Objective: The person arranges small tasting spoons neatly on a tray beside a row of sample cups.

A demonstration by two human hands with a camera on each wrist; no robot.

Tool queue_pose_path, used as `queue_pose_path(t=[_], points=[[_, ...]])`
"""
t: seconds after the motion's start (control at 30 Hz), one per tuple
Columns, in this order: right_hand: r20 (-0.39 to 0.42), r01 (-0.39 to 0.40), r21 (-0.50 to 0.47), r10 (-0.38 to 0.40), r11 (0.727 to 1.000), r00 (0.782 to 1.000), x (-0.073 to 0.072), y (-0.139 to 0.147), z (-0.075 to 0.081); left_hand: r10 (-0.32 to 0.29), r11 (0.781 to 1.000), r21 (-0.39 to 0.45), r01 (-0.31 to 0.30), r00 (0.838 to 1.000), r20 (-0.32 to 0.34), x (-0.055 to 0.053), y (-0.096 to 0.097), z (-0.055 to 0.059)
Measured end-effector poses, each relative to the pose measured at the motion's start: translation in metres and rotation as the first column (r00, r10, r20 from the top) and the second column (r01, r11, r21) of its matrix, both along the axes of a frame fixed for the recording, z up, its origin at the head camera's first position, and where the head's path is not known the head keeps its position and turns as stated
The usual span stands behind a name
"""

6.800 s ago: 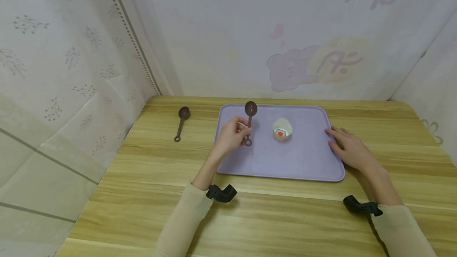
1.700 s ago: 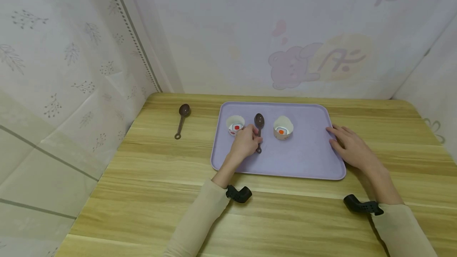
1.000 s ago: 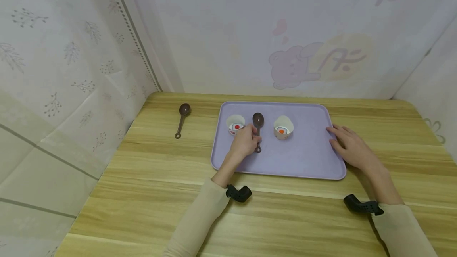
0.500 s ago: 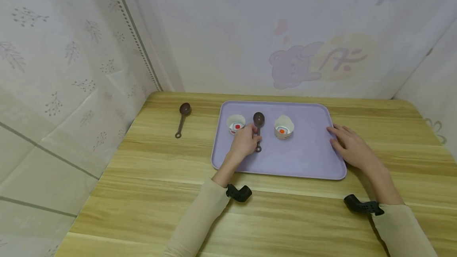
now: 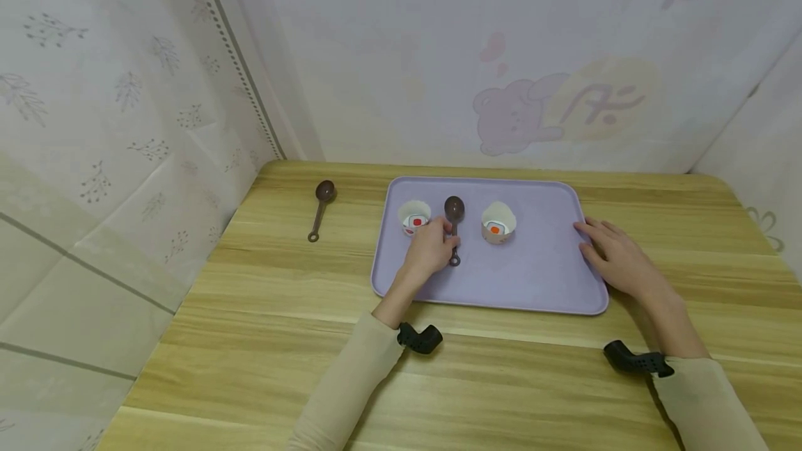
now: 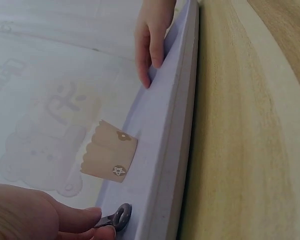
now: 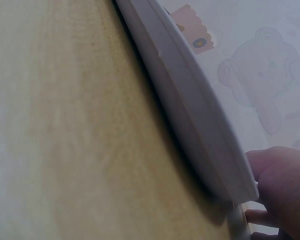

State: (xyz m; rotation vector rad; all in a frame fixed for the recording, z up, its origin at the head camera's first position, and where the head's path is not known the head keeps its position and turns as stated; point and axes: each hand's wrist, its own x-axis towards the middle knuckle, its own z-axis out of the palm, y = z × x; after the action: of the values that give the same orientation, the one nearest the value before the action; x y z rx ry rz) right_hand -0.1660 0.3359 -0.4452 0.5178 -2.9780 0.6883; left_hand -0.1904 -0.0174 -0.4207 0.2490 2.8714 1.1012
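My left hand (image 5: 429, 248) pinches the handle of a dark brown measuring spoon (image 5: 454, 209) between thumb and fingers. Low over the lilac tray (image 5: 539, 277), the spoon points away from me, between two paper baking cups. In the left wrist view, the ring end of its handle (image 6: 122, 216) sticks out past my fingertips; whether it touches the tray I cannot tell. The left baking cup (image 5: 414, 211), partly behind my hand, shows a red mark inside. An orange mark is inside the right baking cup (image 5: 498, 214). My right hand (image 5: 617, 259) rests at the tray's right rim, fingers fairly straight.
A second brown measuring spoon (image 5: 325, 192) lies on the wooden table (image 5: 282, 284), left of the tray. Behind the table hangs a pale printed curtain (image 5: 388, 75), and another patterned curtain (image 5: 144, 117) hangs along the left side.
Since the oldest frame, my left hand has lowered the spoon and carried it rightward, uncovering the left baking cup. Over the last second it stays nearly still. My right hand has not moved.
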Motion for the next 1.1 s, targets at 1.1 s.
queue_pose_path(t=[1.1], points=[[-0.012,-0.005,0.001,0.005,1.000,1.000,0.000,0.000,0.000,-0.019,0.999,0.042,0.019,1.000,0.019,0.005,-0.002,0.012]])
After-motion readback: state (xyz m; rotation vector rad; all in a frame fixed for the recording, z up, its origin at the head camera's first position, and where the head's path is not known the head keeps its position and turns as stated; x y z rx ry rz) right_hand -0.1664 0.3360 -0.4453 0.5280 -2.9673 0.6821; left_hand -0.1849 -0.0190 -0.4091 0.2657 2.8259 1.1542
